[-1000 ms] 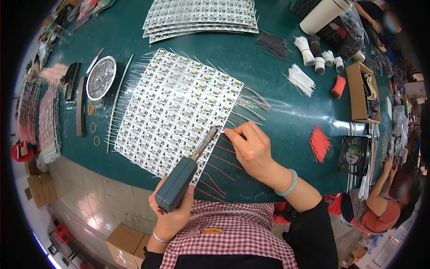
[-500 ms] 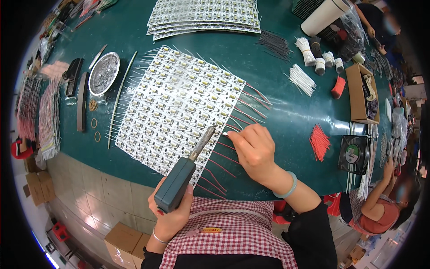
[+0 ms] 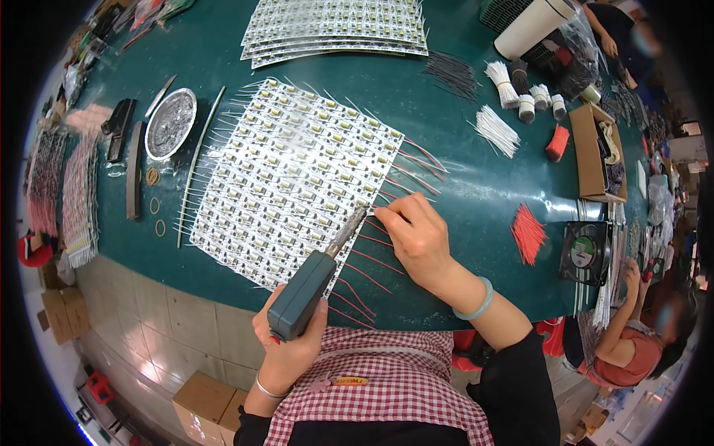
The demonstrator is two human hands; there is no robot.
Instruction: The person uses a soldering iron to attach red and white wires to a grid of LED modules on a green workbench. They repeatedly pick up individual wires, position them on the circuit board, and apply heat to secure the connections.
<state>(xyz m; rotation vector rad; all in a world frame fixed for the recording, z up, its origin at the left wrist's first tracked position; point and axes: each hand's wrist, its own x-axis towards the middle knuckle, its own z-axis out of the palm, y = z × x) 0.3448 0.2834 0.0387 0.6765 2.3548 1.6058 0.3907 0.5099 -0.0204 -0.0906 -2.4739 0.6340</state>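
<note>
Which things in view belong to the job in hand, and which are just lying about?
In use:
green soldering iron, in the left hand
thin wire, pinched by the right hand
white circuit-board panel, under the iron's tip

Apparently just lying about:
black fan
open cardboard box
rubber bands

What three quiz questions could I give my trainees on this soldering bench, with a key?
1. Which hand holds the soldering iron?
2. True or false: the loose pile of short red wires lies to the left of the circuit-board panel.
3. Just below the silvery dish in the picture lie:
A) axial fan
B) rubber bands
C) white wires

Key:
1. The left hand.
2. False; it lies to the right.
3. B
</note>
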